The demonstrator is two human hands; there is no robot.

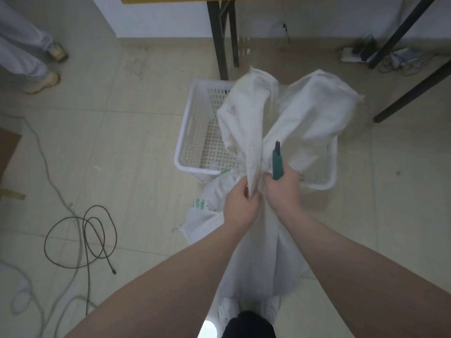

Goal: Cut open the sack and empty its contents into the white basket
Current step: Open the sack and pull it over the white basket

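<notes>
Both hands, left hand (240,203) and right hand (283,189), clutch bunched white cloth (253,152); right also grips green cutter (277,164), which could snag cloth over white perforated plastic basket (185,132)

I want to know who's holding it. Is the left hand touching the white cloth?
Touching: the head view shows the left hand pinching the white cloth.

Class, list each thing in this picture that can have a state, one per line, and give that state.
left hand: grips bunched white cloth
right hand: grips cloth and green tool
white cloth: held up, draped over the basket
green tool: held upright, tip up
white basket: upright on floor; the visible part is bare
sack: lying on floor, crumpled
black cable: loosely coiled on floor
</notes>
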